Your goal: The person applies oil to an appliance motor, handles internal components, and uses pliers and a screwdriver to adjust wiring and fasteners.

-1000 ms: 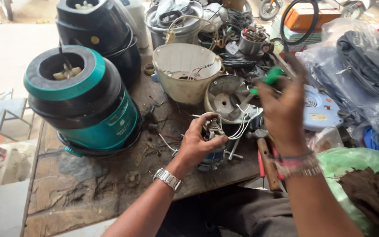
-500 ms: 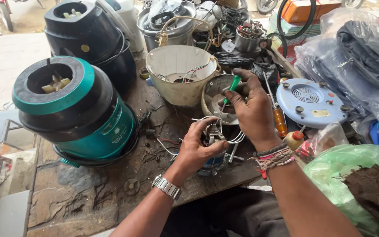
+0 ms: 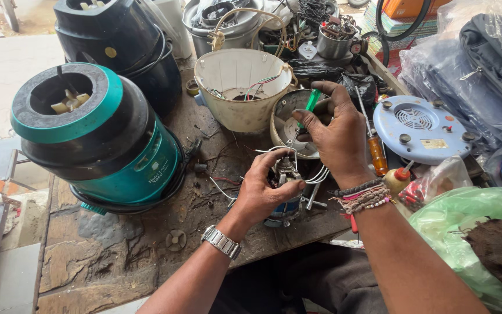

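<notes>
1. Far left on my worn wooden bench (image 3: 117,256) stands the teal and black mixer base (image 3: 97,136), upright, with a second black base (image 3: 117,43) just behind it.
2. My left hand (image 3: 265,189), a metal watch (image 3: 221,242) on its wrist, is clenched around a small motor (image 3: 284,174) near the bench's front edge; white wires (image 3: 319,174) curl out of the motor toward my right.
3. Behind the motor sit a cream plastic housing (image 3: 233,75) with coloured wires inside, and just beside it a round metal casing (image 3: 289,119).
4. My right hand (image 3: 335,131), with bead bracelets at the wrist, hovers above the motor and grips a green-handled screwdriver (image 3: 309,104), its shaft pointing down toward the motor.
5. Right of that hand lie an orange-handled screwdriver (image 3: 377,154) and a pale blue round cover (image 3: 419,125), then a green plastic bag (image 3: 466,209) at the edge.
</notes>
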